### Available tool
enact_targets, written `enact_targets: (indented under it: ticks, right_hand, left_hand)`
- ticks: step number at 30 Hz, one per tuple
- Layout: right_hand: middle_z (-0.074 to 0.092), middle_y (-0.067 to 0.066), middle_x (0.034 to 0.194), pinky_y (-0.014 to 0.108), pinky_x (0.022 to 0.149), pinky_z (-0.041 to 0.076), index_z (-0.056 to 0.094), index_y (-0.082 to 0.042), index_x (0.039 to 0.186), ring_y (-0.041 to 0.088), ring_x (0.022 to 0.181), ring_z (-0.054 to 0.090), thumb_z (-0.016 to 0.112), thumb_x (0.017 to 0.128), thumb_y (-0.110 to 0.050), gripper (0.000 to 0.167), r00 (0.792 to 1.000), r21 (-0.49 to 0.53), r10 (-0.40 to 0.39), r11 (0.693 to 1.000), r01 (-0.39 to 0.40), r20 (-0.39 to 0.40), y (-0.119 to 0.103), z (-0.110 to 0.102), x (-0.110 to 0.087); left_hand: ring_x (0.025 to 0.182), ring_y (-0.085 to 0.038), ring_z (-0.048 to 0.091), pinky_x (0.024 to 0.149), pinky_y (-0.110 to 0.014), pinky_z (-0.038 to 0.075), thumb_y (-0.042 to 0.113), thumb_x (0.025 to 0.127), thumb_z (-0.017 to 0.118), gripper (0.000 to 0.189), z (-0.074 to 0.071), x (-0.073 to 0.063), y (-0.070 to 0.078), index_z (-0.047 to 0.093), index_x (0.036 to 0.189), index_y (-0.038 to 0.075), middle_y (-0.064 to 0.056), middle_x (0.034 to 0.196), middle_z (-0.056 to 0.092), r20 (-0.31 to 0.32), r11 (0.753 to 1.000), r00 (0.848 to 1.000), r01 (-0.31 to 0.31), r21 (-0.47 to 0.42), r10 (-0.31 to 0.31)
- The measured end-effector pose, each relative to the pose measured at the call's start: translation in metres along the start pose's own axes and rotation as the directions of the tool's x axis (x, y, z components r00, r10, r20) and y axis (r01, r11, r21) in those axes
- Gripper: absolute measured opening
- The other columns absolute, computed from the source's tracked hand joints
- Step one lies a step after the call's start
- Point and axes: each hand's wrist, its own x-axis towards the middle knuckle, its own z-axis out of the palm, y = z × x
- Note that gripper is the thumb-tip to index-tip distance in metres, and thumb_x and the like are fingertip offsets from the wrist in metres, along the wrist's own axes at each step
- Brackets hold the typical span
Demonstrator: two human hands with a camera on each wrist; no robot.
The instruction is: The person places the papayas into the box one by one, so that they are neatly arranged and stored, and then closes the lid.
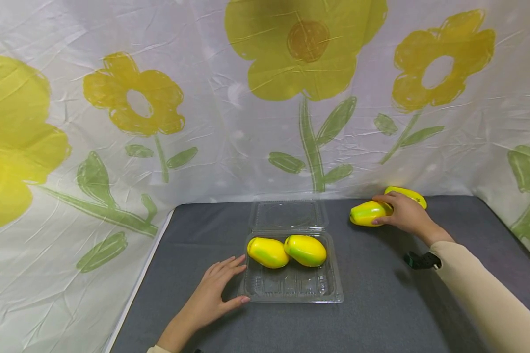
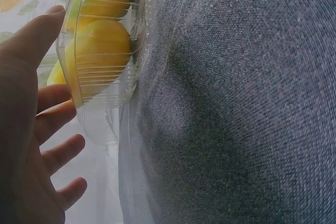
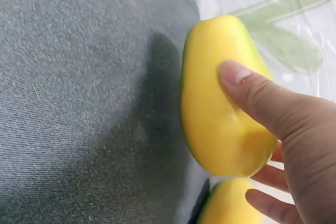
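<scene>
A clear plastic clamshell box (image 1: 291,290) lies with its lid (image 1: 287,215) folded back on the table. Two yellow-green papayas (image 1: 267,253) (image 1: 305,250) sit side by side in its far half. My left hand (image 1: 212,289) is at the box's left side, fingers spread and thumb apart, holding nothing; the left wrist view has its fingertips (image 2: 71,148) right by the clear wall. Over at the back right, my right hand (image 1: 404,213) grips another papaya (image 3: 223,114), thumb across its side. Behind that hand lies one more papaya (image 1: 408,194), partly covered by it.
Dark grey cloth (image 1: 371,304) covers the table. A white curtain (image 1: 221,147) printed with yellow flowers hangs right along the back edge and down both sides. A black strap with a small device (image 1: 421,261) is on my right wrist.
</scene>
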Motion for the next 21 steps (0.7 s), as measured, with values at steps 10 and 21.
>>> enact_targets:
  ticks: [10, 21]
  right_hand:
    - [0.063, 0.024, 0.122, 0.053, 0.085, 0.050, 0.061, -0.004, 0.132, 0.036, 0.103, 0.062, 0.083, 0.076, -0.043, 0.071, 1.000, -0.018, 0.008, 1.000, -0.008, 0.008, -0.010, -0.001, -0.006]
    - [0.065, 0.024, 0.122, 0.053, 0.084, 0.051, 0.062, -0.002, 0.131, 0.037, 0.105, 0.062, 0.084, 0.075, -0.045, 0.074, 1.000, -0.003, -0.012, 1.000, 0.011, -0.002, -0.027, -0.004, -0.016]
  left_hand:
    - [0.143, -0.028, 0.044, 0.114, -0.058, 0.035, 0.053, 0.080, 0.076, 0.072, -0.001, 0.000, 0.000, 0.056, 0.140, 0.018, 0.005, 0.157, 0.043, -0.006, 1.000, 1.000, -0.006, 0.009, 0.006]
    - [0.141, -0.029, 0.045, 0.113, -0.057, 0.036, 0.053, 0.080, 0.076, 0.072, 0.000, -0.001, -0.001, 0.056, 0.140, 0.018, 0.004, 0.156, 0.044, -0.022, 1.000, 0.999, -0.024, 0.017, 0.024]
